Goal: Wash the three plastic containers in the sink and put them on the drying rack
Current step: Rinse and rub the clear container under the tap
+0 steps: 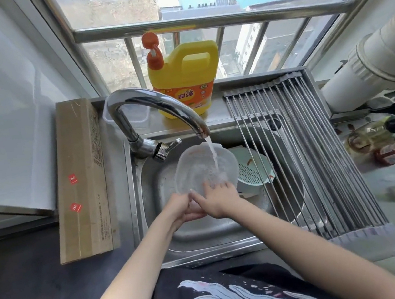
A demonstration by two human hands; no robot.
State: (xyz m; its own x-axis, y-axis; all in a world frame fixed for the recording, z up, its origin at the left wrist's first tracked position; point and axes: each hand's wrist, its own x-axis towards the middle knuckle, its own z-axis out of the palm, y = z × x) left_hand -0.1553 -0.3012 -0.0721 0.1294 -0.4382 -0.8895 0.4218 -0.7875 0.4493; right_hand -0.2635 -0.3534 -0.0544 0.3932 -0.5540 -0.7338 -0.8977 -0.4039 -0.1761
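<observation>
A clear plastic container (201, 166) tilts over the steel sink (153, 189), its open side facing me, with tap water running into it. My left hand (179, 209) grips its near rim from below. My right hand (220, 198) lies on the lower inside wall, fingers spread under the stream. A second clear container (138, 114) stands on the ledge behind the faucet (149, 110). A pale green strainer basket (253, 169) leans in the sink at the right. The roll-up drying rack (306, 148) covers the sink's right part and carries nothing.
A yellow detergent jug (185, 82) stands on the window ledge. A long cardboard box (80, 179) lies on the counter left of the sink. Bottles (383, 144) lie on the counter right of the rack, below a white duct pipe (383, 62).
</observation>
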